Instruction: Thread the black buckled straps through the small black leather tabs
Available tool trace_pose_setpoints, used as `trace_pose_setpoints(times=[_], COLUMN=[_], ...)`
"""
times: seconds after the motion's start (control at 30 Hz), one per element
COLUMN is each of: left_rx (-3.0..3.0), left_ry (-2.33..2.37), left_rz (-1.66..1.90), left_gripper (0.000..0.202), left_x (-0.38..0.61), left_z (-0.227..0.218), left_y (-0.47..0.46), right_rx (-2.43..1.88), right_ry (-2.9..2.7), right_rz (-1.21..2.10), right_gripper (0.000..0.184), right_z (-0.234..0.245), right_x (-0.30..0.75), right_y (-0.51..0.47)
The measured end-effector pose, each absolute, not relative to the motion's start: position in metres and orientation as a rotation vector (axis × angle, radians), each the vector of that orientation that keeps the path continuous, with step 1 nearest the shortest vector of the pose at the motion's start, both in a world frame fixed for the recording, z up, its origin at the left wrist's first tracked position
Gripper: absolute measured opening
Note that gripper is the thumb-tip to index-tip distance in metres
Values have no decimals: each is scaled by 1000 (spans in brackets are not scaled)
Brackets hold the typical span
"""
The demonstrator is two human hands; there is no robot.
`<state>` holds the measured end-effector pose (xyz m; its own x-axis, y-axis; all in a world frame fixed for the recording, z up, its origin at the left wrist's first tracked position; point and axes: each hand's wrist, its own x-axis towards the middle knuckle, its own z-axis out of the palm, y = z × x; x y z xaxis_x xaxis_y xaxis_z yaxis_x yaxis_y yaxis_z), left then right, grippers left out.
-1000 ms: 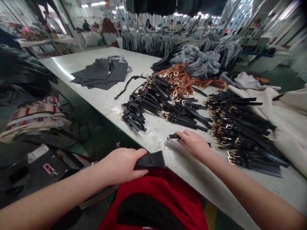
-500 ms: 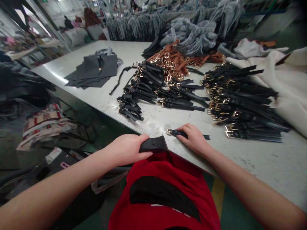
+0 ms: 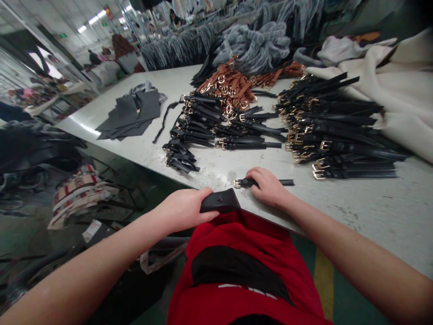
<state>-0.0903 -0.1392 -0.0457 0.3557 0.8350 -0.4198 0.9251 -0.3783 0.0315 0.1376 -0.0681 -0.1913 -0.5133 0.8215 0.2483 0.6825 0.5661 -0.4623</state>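
My left hand (image 3: 184,209) is closed on a flat black leather piece (image 3: 220,201) at the near edge of the white table (image 3: 355,198). My right hand (image 3: 267,185) lies on a short black strap with a gold buckle (image 3: 244,183), fingers curled over its middle, pressing it to the table. The buckle end sticks out to the left of the hand and the strap's tip to the right. Just beyond lie piles of black buckled straps (image 3: 338,131).
More black straps (image 3: 199,131) and brown straps (image 3: 230,83) lie mid-table. Dark cut panels (image 3: 130,115) sit at the far left, cream fabric (image 3: 399,90) at the right, grey bundles (image 3: 257,43) behind. Striped cloth (image 3: 79,192) and clutter lie on the floor left. People work far back.
The view has tipped down and drawn closer to the table edge. Both hands keep their holds; the right hand and its strap have slid slightly nearer the left hand.
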Motion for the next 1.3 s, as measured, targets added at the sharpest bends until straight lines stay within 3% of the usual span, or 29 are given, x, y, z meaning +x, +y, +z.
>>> trace_pose_setpoints(times=[0.3,1.3], left_rx=[2361,2552], left_ry=[1571,1407], left_rz=[-514,-986], left_gripper=[44,44], left_x=[-85,21], left_z=[-45,-42], left_y=[-141,-55], right_rx=[-1433,-1278], right_ry=[-2281,-2106], right_rz=[280,589], right_gripper=[18,51], right_z=[-189,-192], right_x=[136,162], right_y=[-73,-76])
